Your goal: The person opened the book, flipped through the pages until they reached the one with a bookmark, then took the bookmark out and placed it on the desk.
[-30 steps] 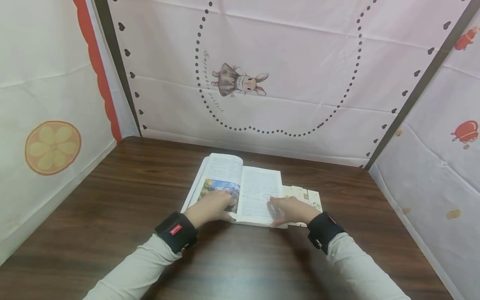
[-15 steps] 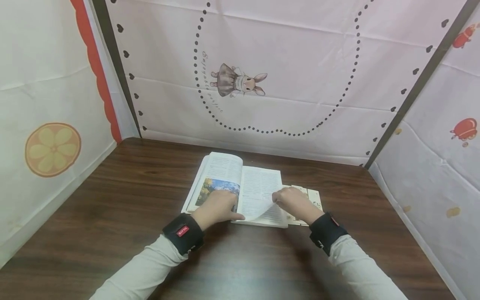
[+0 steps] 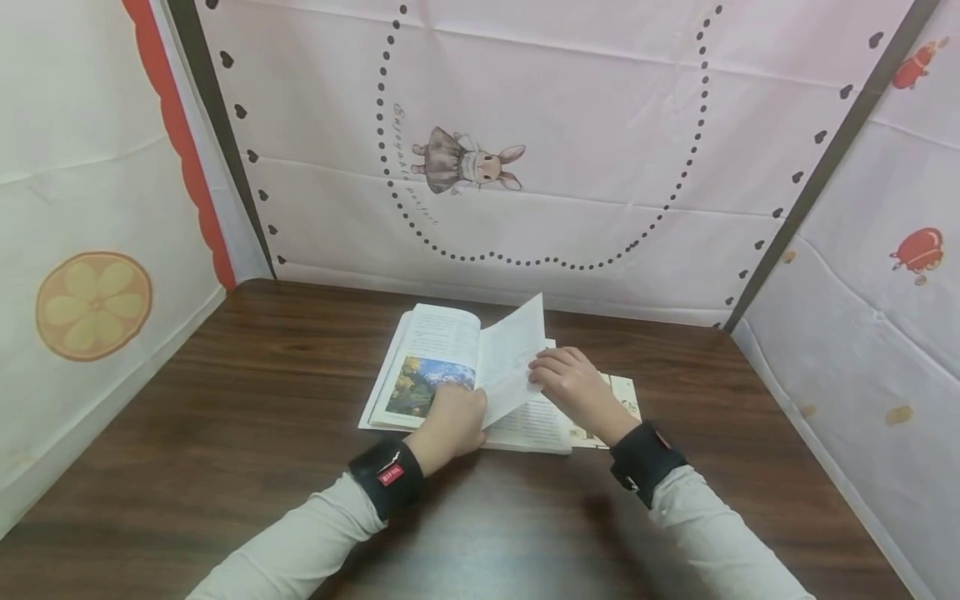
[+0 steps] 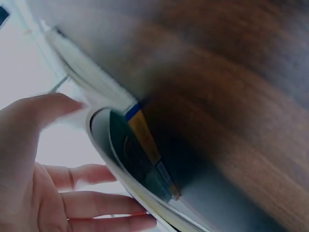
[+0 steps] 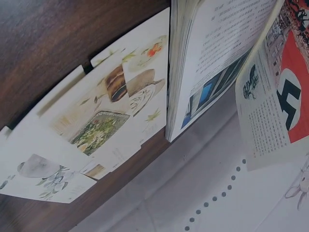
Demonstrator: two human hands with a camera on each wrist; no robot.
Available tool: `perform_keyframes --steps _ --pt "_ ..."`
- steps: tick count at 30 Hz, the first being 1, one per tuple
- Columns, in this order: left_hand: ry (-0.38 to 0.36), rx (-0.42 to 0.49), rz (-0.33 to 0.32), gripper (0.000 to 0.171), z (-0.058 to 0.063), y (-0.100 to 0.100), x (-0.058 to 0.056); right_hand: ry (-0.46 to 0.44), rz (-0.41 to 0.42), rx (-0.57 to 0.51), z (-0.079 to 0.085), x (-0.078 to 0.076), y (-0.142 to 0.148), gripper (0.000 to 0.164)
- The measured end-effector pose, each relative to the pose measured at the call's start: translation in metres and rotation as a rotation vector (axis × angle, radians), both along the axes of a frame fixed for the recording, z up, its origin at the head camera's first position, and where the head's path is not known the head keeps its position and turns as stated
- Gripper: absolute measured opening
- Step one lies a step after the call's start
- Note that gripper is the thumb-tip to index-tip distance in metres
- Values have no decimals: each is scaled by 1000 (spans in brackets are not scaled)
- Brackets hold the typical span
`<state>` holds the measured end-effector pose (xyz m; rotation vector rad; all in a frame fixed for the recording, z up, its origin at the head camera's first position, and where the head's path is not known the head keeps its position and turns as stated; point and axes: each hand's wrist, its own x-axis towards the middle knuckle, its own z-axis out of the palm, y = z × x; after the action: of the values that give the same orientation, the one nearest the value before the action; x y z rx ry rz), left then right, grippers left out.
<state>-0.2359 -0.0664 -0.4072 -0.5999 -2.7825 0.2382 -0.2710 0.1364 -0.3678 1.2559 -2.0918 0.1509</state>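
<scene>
A thick open book (image 3: 431, 329) lies on the dark wood table (image 3: 247, 375), a colour landscape photo on its left page. My right hand (image 3: 577, 387) pinches the right edge of a lifted page (image 3: 513, 350), which stands up at a slant from the spine. In the right wrist view, where the hand is out of sight, the raised page (image 5: 265, 121) shows a red printed picture on its underside. My left hand (image 3: 453, 421) rests low on the book by the spine. In the left wrist view, its fingers (image 4: 104, 203) lie extended along the book's curved edge, thumb apart.
Several cream illustrated cards (image 5: 101, 121) lie overlapping at the book's right, partly under the right forearm's side in the head view. White printed cloth walls (image 3: 600, 167) enclose the table at the back and both sides.
The right hand has taken hold of a page edge and raised it upward off the right side. The left hand has moved right, toward the spine, uncovering more of the photo.
</scene>
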Motion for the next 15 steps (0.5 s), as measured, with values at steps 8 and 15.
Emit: perform_keyframes --steps 8,15 --pt "22 134 51 21 1 2 3 -90 -52 -101 -4 -1 5 30" --pt "-184 657 164 37 15 -25 -5 -551 -304 123 -13 1 15 49"
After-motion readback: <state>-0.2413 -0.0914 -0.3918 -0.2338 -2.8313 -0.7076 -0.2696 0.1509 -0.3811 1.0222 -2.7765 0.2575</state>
